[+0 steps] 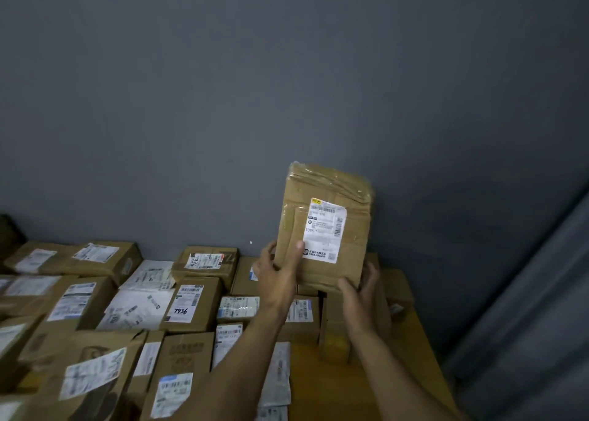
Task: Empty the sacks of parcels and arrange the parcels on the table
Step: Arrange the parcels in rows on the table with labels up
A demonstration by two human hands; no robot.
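Held parcel [325, 226]: brown taped cardboard box with its white label facing the camera. It is in the air, roughly upright with a slight tilt, over the far right part of the table [322, 385]. The grey wall [287, 86] is behind it. It touches nothing below.

Left hand [276, 275]: grips the lower left edge, thumb flat on the front face, fingers wrapped behind.
Right hand [360, 288]: cups the lower right corner from below, fingers curled round the bottom edge. The fingertips are hidden behind the box.

Surroundings:
- The left and middle of the table are packed with labelled parcels, mostly edge to edge.
- The box marked "7436" [191, 302] sits mid-table, with the far box [207, 261] behind it against the wall.
- The white mailers [140, 306] lie just left of those two.
- The large box [76, 258] is far left.
- The plain brown box [334, 328] stands directly under the held parcel, near the right wrist.
- The small box [398, 299] is far right by the wall.
- The flat mailer [277, 376] lies near, beside the left forearm, which crosses over the middle rows and hides parts of them.
- The only bare wood is a strip at the near right.
- The grey drape [526, 325] is off the right edge; can't tell if it is a curtain or a panel.
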